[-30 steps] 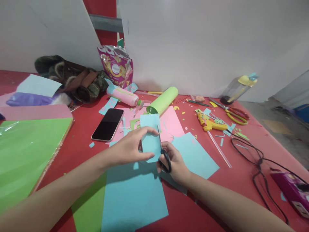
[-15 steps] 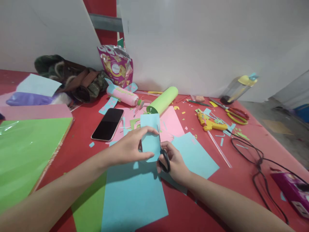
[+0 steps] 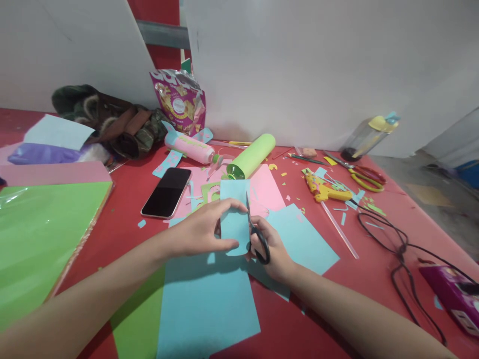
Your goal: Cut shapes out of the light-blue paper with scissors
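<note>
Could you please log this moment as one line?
left hand: holding small blue paper | right hand: holding black-handled scissors | scissors: at paper's right edge

a white panel (image 3: 299,75) rises along the far edge of the red table (image 3: 127,209); beyond the table's far left stands another white panel (image 3: 67,55), a grey bar (image 3: 162,34) crossing the gap between. grey floor (image 3: 406,174) shows past the table's right edge; the table's right side catches paler light.
</note>
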A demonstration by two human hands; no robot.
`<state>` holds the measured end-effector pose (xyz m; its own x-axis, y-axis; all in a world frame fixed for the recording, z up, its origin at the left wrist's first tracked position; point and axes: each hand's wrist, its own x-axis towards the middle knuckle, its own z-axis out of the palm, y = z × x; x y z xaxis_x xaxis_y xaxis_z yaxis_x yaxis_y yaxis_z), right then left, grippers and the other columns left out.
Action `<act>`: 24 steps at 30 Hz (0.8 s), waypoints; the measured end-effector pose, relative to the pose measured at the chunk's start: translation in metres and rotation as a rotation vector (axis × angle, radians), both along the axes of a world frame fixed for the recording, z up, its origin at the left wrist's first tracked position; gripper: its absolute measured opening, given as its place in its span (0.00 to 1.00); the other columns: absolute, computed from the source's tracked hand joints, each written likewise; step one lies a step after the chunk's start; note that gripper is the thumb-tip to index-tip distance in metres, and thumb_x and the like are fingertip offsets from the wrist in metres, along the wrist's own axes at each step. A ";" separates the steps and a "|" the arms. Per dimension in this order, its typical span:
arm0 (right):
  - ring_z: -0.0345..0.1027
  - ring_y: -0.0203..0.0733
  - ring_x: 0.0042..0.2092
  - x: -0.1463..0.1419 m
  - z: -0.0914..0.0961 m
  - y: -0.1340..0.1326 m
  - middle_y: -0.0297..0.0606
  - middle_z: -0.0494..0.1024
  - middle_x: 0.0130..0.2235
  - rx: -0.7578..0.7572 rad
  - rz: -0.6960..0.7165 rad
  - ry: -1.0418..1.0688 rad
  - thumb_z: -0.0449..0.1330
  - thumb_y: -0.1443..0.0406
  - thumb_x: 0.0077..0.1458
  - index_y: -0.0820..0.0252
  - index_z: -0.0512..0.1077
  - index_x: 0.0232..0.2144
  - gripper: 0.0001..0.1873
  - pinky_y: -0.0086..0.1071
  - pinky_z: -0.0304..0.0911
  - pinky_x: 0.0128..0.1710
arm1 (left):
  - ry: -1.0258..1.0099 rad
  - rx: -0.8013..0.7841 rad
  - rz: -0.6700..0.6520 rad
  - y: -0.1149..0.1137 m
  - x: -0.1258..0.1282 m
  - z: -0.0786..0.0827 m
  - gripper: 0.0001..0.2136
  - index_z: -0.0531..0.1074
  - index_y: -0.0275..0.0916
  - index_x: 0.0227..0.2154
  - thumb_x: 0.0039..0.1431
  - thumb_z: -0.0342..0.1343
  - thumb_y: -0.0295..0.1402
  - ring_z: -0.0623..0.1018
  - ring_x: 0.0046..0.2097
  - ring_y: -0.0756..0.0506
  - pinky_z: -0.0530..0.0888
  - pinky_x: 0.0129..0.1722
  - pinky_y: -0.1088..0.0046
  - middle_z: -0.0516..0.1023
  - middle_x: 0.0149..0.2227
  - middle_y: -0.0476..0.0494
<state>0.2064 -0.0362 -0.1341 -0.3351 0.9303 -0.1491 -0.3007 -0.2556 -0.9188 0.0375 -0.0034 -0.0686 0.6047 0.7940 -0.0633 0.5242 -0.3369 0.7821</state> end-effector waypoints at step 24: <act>0.44 0.31 0.19 0.001 0.001 -0.001 0.25 0.52 0.20 0.088 -0.005 -0.083 0.56 0.45 0.41 0.54 0.60 0.33 0.24 0.26 0.45 0.17 | -0.022 -0.110 -0.036 -0.004 0.004 0.000 0.21 0.62 0.43 0.43 0.44 0.57 0.33 0.66 0.26 0.52 0.64 0.21 0.79 0.67 0.32 0.51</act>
